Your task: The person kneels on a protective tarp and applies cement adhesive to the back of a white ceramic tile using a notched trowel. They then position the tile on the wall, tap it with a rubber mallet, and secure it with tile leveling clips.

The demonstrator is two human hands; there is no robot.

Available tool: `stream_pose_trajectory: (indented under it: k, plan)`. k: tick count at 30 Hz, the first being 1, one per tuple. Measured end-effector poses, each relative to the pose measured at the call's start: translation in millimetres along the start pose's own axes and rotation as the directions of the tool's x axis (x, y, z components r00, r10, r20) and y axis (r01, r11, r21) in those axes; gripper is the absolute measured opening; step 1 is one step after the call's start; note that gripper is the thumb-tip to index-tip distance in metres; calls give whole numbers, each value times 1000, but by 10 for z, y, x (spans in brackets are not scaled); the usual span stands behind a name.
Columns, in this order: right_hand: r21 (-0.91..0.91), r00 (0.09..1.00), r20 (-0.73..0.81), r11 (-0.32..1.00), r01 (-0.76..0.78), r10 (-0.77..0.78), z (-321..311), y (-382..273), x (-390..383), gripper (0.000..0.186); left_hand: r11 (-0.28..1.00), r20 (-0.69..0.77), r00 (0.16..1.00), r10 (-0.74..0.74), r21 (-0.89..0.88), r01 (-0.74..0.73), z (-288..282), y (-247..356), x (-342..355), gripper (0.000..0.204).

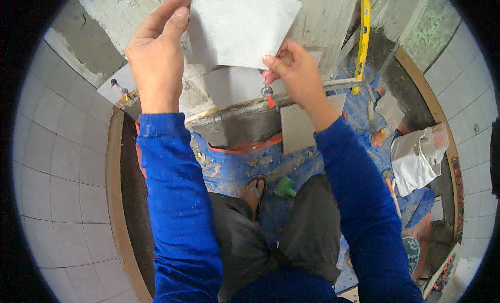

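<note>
wall (104,11): mortar looking rough, risking poor bond | tile (237,24): we are holding it up against the wall; could slip, drop | left hand (156,58), right hand (294,74): both pinching tile edges, thin grip

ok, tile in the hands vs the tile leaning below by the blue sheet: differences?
The held tile shows a smooth pale face; the leaning tile shows a finely ribbed, greyer face. The held tile is up against the wall, gripped by the left hand and right hand; the leaning tile stands untouched near the floor. Both look square and alike in size.
</note>
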State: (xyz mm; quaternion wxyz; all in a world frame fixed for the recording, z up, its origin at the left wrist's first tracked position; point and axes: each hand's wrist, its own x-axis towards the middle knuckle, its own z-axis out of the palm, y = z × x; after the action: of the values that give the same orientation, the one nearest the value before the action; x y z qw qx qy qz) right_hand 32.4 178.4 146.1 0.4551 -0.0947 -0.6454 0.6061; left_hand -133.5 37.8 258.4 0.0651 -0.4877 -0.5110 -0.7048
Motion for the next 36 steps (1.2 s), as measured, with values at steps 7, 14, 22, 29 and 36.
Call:
stream_pose_trajectory:
  k: [7,14,22,29,36]
  plan:
    - [284,986,-164,956,79,-33,408,-127,-160,15,929,-257,964,-64,-369,-37,45,119,-97,53]
    - [202,970,-208,965,166,-123,566,-149,-40,13,674,-22,937,-349,-700,234,548,85,-603,72]
    - [-130,978,-159,985,112,-132,481,-220,-120,14,629,-115,854,-508,-726,277,736,103,-555,96]
    - [-890,970,18,439,127,-244,335,-1003,-179,16,560,-169,843,-510,-809,177,879,196,-629,123]
    - [-787,618,543,-90,610,-569,675,-2481,-44,33,641,-314,824,-472,-763,77,1055,238,-640,133]
